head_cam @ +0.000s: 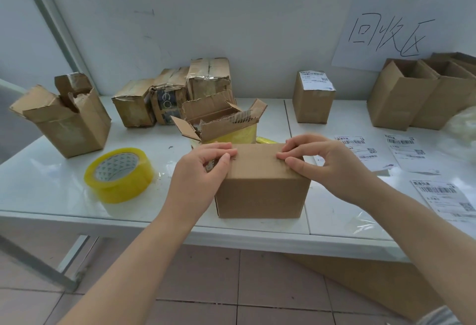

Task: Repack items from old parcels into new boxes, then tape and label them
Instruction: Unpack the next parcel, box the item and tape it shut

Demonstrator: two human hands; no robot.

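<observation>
Left hand [198, 170] and right hand [327, 162] pinch box [260, 190] top (tape, perhaps).

Colour rundown: the new box [262, 190] is plain kraft brown, no print at all. The tape roll [119, 174] is see-through yellow, and its white core has a little grey triangle pattern (kinda cute tbh). The table [51, 183] is glossy white. The torn parcel [224, 126] is the same brown with bright yellow showing inside. One old parcel [168, 104] has dark lettering on it. The shipping labels [445, 198] are white with black barcodes and QR squares. The wall sheet [386, 36] is white with black handwritten strokes. The floor tiles [278, 275] are dusty reddish-brown with dark grout lines.
</observation>
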